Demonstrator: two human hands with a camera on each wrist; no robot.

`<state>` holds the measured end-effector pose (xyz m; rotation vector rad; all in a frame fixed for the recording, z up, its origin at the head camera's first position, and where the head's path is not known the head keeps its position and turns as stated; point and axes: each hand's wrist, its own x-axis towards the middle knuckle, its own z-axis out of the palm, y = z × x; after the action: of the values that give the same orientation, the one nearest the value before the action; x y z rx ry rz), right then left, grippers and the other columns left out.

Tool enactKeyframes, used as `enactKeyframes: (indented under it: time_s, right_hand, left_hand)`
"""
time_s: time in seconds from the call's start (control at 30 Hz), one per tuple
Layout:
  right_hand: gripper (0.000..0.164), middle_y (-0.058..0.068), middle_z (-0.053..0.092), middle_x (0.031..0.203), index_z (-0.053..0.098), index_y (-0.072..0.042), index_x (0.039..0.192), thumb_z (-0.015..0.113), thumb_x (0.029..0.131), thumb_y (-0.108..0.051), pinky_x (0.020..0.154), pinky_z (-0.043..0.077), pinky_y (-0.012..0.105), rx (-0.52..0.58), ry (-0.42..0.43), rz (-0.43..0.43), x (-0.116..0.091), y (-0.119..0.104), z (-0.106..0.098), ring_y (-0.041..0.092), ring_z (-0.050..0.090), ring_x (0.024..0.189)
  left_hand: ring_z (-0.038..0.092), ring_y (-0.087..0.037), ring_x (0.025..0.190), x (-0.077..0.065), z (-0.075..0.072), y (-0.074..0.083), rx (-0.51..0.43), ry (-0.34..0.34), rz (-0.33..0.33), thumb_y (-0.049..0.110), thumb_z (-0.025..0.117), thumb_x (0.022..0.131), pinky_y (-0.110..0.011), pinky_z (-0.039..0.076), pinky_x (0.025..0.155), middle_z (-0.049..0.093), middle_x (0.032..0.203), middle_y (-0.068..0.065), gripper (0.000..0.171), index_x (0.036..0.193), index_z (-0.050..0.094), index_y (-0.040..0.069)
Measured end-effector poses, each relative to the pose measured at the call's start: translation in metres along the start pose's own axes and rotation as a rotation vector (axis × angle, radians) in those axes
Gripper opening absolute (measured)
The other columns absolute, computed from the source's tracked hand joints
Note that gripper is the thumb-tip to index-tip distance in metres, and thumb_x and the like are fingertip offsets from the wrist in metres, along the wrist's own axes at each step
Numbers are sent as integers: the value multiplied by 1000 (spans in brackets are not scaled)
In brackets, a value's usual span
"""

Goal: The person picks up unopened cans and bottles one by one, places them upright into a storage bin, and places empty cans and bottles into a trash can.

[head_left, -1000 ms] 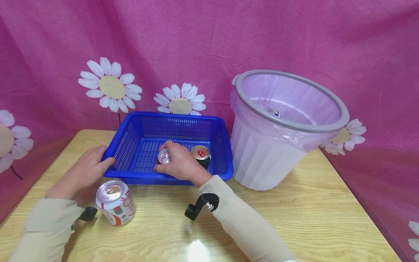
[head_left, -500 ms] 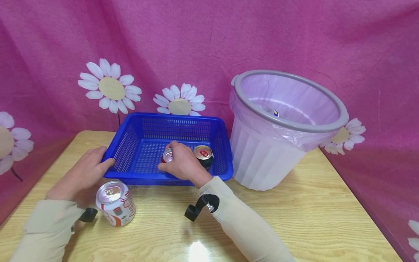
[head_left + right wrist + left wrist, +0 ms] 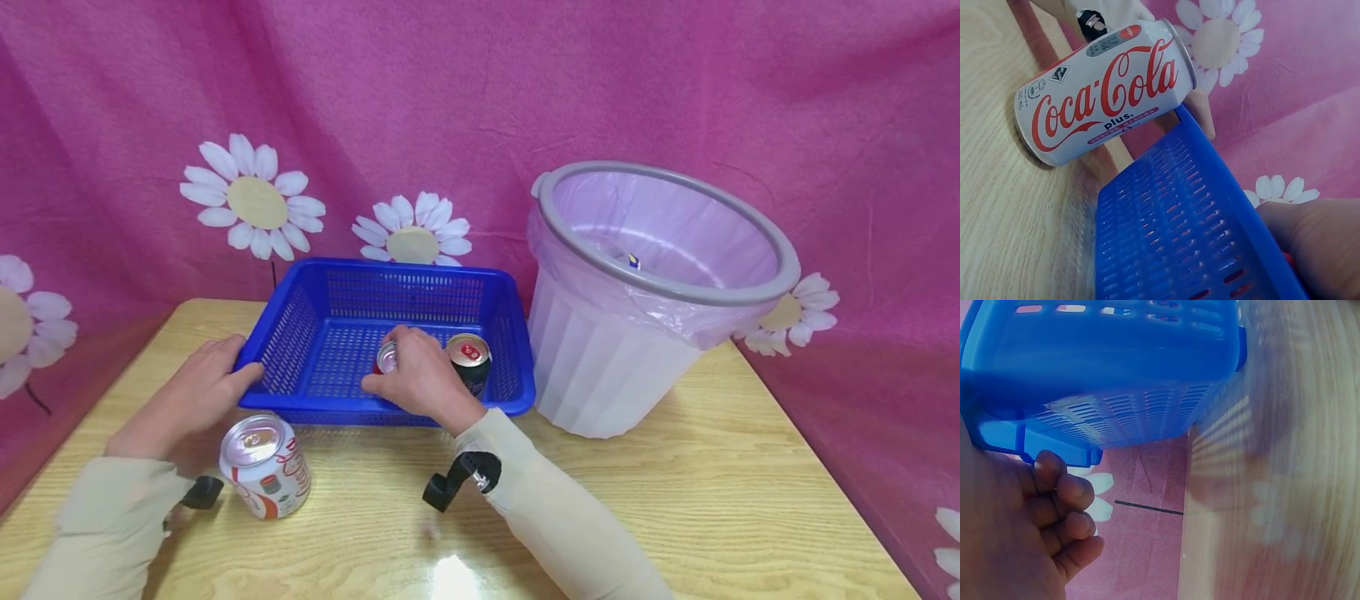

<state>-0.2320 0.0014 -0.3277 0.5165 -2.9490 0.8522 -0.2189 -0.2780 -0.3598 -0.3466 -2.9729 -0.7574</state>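
In the head view, my left hand (image 3: 193, 385) grips the left front corner of the blue plastic basket (image 3: 315, 268), thumb over the rim. The left wrist view shows its fingers (image 3: 1075, 494) curled beside the basket's rim. My right hand (image 3: 422, 375) reaches inside the basket and holds a small red can (image 3: 386, 358), mostly hidden by the fingers. Just right of that hand, a dark can (image 3: 470, 360) with a red tab stands in the basket. A white Coca-Cola plus can (image 3: 267, 471) stands upright on the table, near my left wrist and in front of the basket.
A whitish bin (image 3: 600, 367) with a grey rim and a clear liner stands right of the basket. A small blue-and-yellow item (image 3: 633, 261) shows inside it. The wooden table (image 3: 712, 492) ends before a pink daisy-print curtain (image 3: 465, 100).
My right hand has moved slightly right with the red can, and the dark can has shifted right too. My left hand keeps its place on the basket.
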Motion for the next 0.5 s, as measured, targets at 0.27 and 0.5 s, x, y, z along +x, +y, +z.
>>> enactKeyframes:
  time_s: [0.27,0.5]
  right_hand:
    - [38,-4,63,84,61,-16,100,77,71,-34,58,44,18,-25,8,-22,0,0,0,10,59,74]
    - [38,-1,59,95,60,-14,109,67,78,-36,66,45,20,-41,7,-17,-3,-2,1,13,56,87]
  left_hand:
    - [53,-35,94,1,2,-2,13,51,43,24,44,98,-48,39,81,58,90,-16,26,100,53,0]
    - [53,-35,94,2,1,-3,18,46,31,25,44,98,-48,40,81,59,93,-17,27,102,53,-1]
